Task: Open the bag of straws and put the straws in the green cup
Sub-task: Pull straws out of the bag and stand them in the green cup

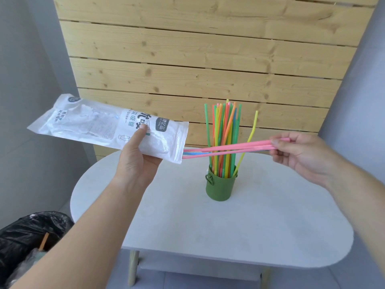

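1. The left hand [137, 161] is gripping the bag [100, 126] from underneath, with the thumb [141, 132] pressing flat on the printed face. It is holding the bag in the air, left of the cup, with the open mouth facing right.
2. The right hand [300, 155] is pinching the far ends of a few pink straws [229, 148] between curled fingertips and thumb. Nothing else is in that hand.
3. The pink straws are lying nearly level, their long axis running left to right. Their left ends are sitting just inside the bag mouth, and their middles are crossing in front of the bundle [225, 130] standing in the cup [220, 187].
4. The cup is standing upright on the table [187, 226], below the pink straws and between the two hands. It is down and to the left of the right hand's pinch, and that hand is the nearer one.
5. My reading is that, once free of the bag, the straws are going to need turning from level to upright, left ends down, to drop in beside the bundle.
6. A blue straw [195, 152] is showing at the bag mouth, so the bag is probably not quite empty.
7. The bag is thin, crinkled, whitish plastic film, looking slack and mostly flat. The straws are slim, smooth, bright tubes, and one yellow straw [253, 130] is leaning out with a bend. The cup is a matte green cylinder with a small side loop, and the tabletop is a white, rounded oval.
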